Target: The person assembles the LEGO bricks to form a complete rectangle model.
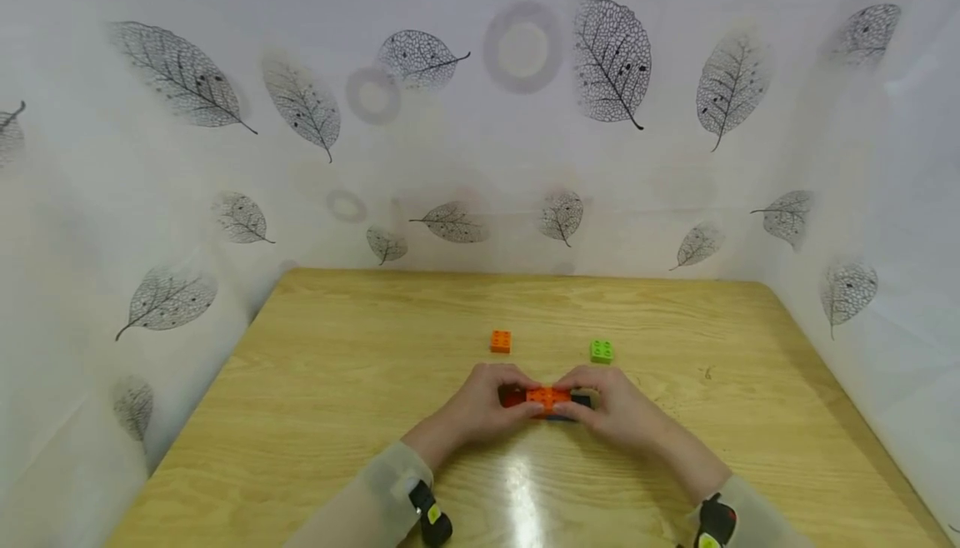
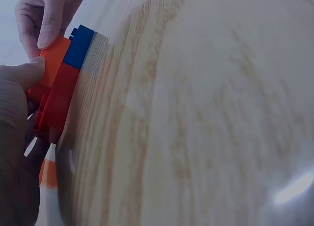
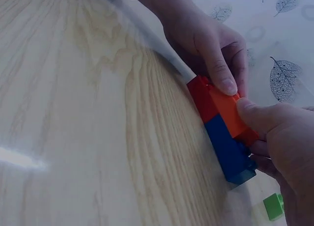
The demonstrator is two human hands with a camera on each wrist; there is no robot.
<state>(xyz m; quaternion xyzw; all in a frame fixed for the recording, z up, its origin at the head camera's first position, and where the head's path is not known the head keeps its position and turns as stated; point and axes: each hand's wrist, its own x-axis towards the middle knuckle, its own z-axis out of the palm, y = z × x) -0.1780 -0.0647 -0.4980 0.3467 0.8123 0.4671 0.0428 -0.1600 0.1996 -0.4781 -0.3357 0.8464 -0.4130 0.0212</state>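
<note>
An orange toy brick (image 1: 547, 399) sits on top of a red brick (image 2: 60, 98) and a blue brick (image 3: 228, 150), bridging the two where their ends meet. The red and blue bricks form a row low over the wooden table. My left hand (image 1: 483, 405) pinches the orange brick at its left end, thumb on the near side and fingers on the far side. From the other end, my right hand (image 1: 617, 406) pinches the same brick in a similar way. The far fingers are partly hidden behind the bricks in the wrist views.
Beyond the hands on the wooden table (image 1: 360, 365) lie a small orange brick (image 1: 501, 341) and, farther right, a small green brick (image 1: 602, 351). A leaf-patterned curtain (image 1: 480, 148) encloses the table at the back and both sides.
</note>
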